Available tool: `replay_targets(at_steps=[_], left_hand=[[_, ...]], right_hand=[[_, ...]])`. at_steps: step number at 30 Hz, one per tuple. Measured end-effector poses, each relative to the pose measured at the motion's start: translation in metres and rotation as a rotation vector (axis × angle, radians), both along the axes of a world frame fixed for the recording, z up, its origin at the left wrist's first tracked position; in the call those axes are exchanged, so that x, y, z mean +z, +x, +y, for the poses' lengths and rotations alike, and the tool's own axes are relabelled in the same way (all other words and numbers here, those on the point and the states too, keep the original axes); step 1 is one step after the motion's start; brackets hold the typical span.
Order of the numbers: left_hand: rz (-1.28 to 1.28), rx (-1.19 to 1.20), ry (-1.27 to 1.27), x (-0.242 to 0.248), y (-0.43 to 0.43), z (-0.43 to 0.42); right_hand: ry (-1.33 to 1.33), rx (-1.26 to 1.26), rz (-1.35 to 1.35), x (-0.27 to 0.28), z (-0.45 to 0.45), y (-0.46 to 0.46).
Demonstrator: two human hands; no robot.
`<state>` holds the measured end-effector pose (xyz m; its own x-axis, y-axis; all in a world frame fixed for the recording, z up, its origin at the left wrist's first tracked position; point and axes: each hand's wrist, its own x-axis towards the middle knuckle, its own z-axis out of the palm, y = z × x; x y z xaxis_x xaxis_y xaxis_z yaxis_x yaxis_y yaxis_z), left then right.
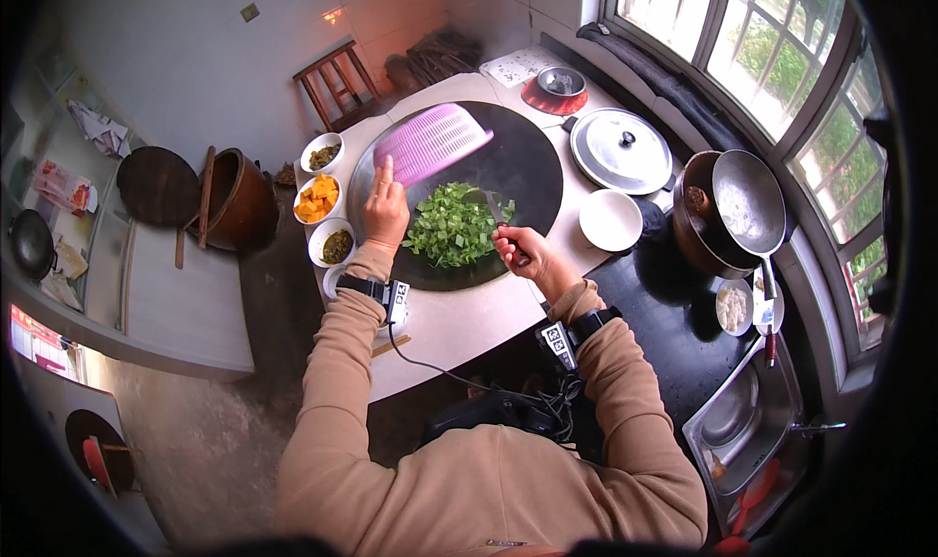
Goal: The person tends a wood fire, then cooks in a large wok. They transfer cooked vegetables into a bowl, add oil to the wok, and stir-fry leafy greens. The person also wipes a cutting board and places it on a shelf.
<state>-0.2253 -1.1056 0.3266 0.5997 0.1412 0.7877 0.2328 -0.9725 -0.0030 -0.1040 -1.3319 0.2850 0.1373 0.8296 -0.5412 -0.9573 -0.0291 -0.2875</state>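
My left hand grips the near end of a pink plastic basket, which is tilted over the large dark wok. Chopped green leaves lie heaped in the wok below the basket. In my right hand is the dark handle of a metal spatula, its blade at the right side of the greens. Beside the wok on the left stand white bowls, one with orange chunks, others with dark green food and chopped vegetables.
To the right are a white bowl, a lidded pan, stacked pans, a plate of white food and a steel sink. A wooden chair stands beyond the stove. A cable hangs between my wrists.
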Motion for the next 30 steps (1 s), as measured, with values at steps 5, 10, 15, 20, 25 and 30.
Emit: replay_targets(at_steps=[5,10,15,20,25,30], left_hand=[[0.187,-0.152,0.142,-0.004,-0.013,-0.011],[0.074,0.045,-0.208,-0.002,-0.015,-0.008],[-0.255,0.066,-0.27,0.013,-0.014,0.005],[-0.394,0.017,-0.991,0.012,-0.026,0.007],[-0.442,-0.063,-1.182,0.012,-0.036,-0.001],[-0.34,-0.126,-1.209,0.03,-0.046,-0.029]], right_hand=[[0.027,-0.023,-0.044,0.003,0.006,0.004],[-0.062,0.057,-0.067,-0.011,0.009,0.004],[-0.2,0.181,-0.158,-0.049,0.015,-0.01],[-0.465,0.063,-0.686,-0.081,0.003,-0.028],[-0.741,0.37,-1.465,-0.081,-0.019,-0.016],[-0.716,-0.262,-1.873,-0.024,0.007,0.033]])
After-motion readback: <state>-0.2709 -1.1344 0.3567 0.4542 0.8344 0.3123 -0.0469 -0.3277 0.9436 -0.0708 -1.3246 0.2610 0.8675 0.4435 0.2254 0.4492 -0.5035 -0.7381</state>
